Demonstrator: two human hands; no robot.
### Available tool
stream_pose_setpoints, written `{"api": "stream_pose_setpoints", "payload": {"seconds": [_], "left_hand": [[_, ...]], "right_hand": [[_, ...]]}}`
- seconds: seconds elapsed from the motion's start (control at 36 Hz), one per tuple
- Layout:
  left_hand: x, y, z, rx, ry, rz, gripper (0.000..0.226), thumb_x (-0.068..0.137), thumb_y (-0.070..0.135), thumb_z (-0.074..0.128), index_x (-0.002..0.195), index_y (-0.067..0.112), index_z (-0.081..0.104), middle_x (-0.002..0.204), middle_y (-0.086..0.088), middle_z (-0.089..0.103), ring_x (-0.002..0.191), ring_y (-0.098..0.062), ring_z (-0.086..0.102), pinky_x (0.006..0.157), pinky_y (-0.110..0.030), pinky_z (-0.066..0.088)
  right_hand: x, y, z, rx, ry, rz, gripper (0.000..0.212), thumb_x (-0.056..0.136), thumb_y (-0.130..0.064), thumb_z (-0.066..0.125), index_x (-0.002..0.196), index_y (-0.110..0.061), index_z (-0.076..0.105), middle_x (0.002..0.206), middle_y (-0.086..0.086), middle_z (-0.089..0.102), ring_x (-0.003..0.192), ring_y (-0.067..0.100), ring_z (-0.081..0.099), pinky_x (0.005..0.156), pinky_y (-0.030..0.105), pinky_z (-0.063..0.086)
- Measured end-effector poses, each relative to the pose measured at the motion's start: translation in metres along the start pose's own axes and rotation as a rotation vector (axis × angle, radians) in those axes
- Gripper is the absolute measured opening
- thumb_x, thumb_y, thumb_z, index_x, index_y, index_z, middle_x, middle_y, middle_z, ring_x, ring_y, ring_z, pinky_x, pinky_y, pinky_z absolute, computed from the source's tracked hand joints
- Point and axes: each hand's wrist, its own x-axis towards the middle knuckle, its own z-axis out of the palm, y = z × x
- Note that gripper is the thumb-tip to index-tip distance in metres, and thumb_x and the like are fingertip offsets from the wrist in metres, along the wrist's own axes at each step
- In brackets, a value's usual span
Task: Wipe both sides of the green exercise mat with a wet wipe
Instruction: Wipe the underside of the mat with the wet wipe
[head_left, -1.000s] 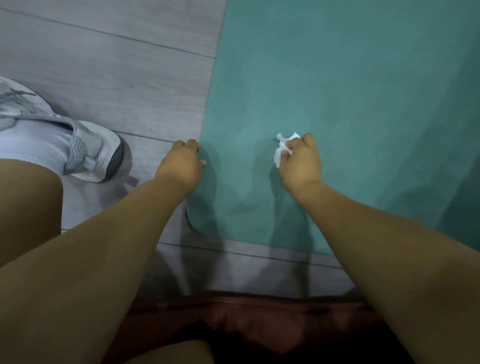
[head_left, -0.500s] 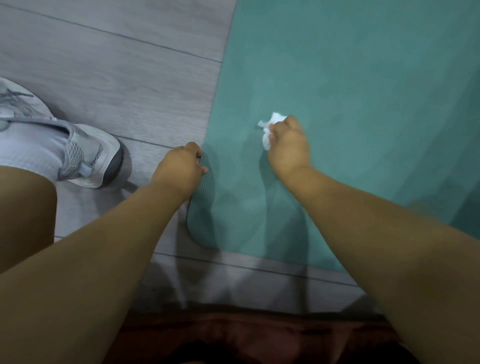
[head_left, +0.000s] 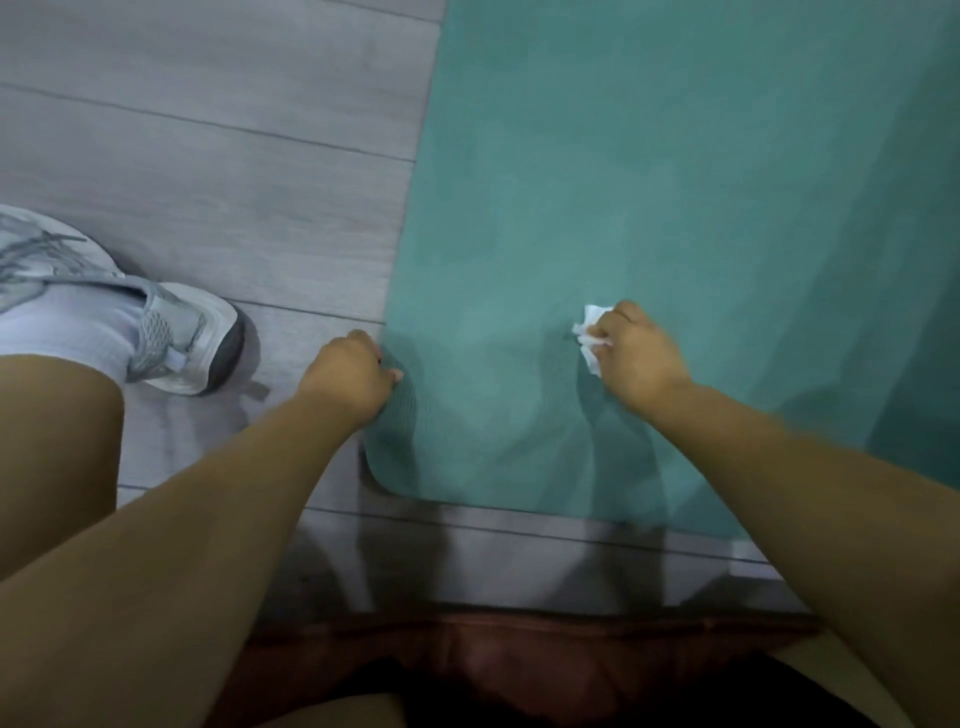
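Right grip: we see the right hand (head_left: 636, 353) with fingers curled round a crumpled white wet wipe (head_left: 589, 335), holding it down on the mat's surface.
Left grip: the left hand (head_left: 348, 376) has its fingers curled over the mat's left edge, thumb lying on top, pinching the edge near the corner.
Mat: the green exercise mat (head_left: 649, 182) lies flat on the floor, filling the right and upper part of our view; its rounded near-left corner sits just below the left hand.
Floor: grey wood-look planks (head_left: 208, 166) run to the left of the mat and along its near end.
Shoe: a grey and white sneaker (head_left: 176, 338) rests on the floor, left of the left hand, apart from the mat.
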Motion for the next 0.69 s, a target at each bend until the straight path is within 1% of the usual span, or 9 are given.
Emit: {"api": "stream_pose_setpoints", "payload": {"seconds": [0.06,0.11,0.17,0.25,0.33,0.39,0.53,0.61,0.69], "left_hand": [[-0.01,0.006,0.003,0.076,-0.082,0.048,0.026,0.087,0.036,0.065,0.087,0.01,0.069,0.107,-0.014,0.064,0.102,-0.031,0.057,0.091,-0.031,0.044],[-0.021,0.012,0.01,0.182,-0.115,0.071,0.026,0.085,0.046,0.063,0.076,0.022,0.066,0.113,-0.012,0.055,0.106,-0.032,0.05,0.098,-0.033,0.037],[-0.03,0.015,0.019,0.223,-0.093,0.068,0.026,0.083,0.05,0.063,0.091,0.025,0.061,0.121,-0.01,0.04,0.112,-0.033,0.041,0.1,-0.035,0.03],[-0.041,0.019,0.029,0.161,-0.052,0.013,0.052,0.081,0.046,0.068,0.12,0.019,0.046,0.13,-0.011,0.026,0.117,-0.035,0.032,0.102,-0.039,0.033],[-0.052,0.021,0.036,0.145,-0.032,-0.047,0.07,0.079,0.046,0.07,0.132,0.02,0.033,0.133,-0.013,0.021,0.118,-0.038,0.031,0.102,-0.044,0.036],[-0.058,0.022,0.04,0.152,-0.027,-0.095,0.077,0.08,0.047,0.069,0.138,0.021,0.025,0.135,-0.016,0.021,0.12,-0.039,0.031,0.1,-0.045,0.035],[-0.066,0.025,0.048,0.125,0.029,-0.167,0.085,0.078,0.045,0.072,0.139,0.017,0.021,0.134,-0.018,0.025,0.121,-0.041,0.034,0.099,-0.045,0.037],[-0.066,0.025,0.041,0.076,0.086,-0.217,0.088,0.072,0.044,0.078,0.133,0.007,0.026,0.133,-0.02,0.032,0.122,-0.04,0.037,0.099,-0.044,0.038],[-0.062,0.025,0.029,-0.072,0.104,-0.166,0.075,0.077,0.031,0.077,0.128,-0.004,0.035,0.132,-0.025,0.041,0.121,-0.039,0.044,0.098,-0.04,0.04]], "right_hand": [[-0.019,0.002,0.001,-0.049,-0.041,-0.015,0.021,0.09,-0.009,0.054,0.108,-0.002,0.06,0.117,0.015,0.05,0.098,0.034,0.057,0.079,0.034,0.042],[-0.04,0.002,0.005,-0.067,-0.076,-0.048,0.021,0.09,-0.012,0.054,0.109,-0.003,0.058,0.118,0.013,0.05,0.095,0.035,0.057,0.075,0.033,0.041],[-0.058,0.005,0.009,-0.051,-0.092,-0.061,0.021,0.089,-0.014,0.056,0.107,-0.005,0.057,0.116,0.012,0.05,0.091,0.036,0.058,0.072,0.033,0.041],[-0.083,0.016,0.014,-0.064,-0.123,-0.06,0.025,0.088,-0.018,0.058,0.111,-0.009,0.056,0.115,0.011,0.05,0.088,0.037,0.059,0.07,0.034,0.043],[-0.105,0.033,0.014,-0.121,-0.182,-0.028,0.041,0.091,-0.021,0.052,0.132,-0.022,0.045,0.123,0.008,0.044,0.1,0.034,0.059,0.081,0.037,0.05],[-0.119,0.046,0.012,-0.146,-0.208,0.001,0.048,0.091,-0.021,0.05,0.136,-0.031,0.039,0.127,0.005,0.04,0.107,0.029,0.056,0.087,0.038,0.05],[-0.144,0.062,0.007,-0.248,-0.355,0.048,0.081,0.08,-0.017,0.058,0.147,-0.031,0.016,0.137,0.009,0.021,0.116,0.033,0.042,0.095,0.038,0.045],[-0.155,0.063,0.008,-0.341,-0.389,0.021,0.094,0.079,-0.039,0.065,0.149,-0.029,0.002,0.144,0.011,0.009,0.122,0.032,0.033,0.098,0.037,0.042],[-0.158,0.061,0.011,-0.43,-0.383,-0.002,0.1,0.079,-0.052,0.063,0.149,-0.026,-0.003,0.148,0.012,0.002,0.123,0.032,0.031,0.098,0.036,0.04]]}}
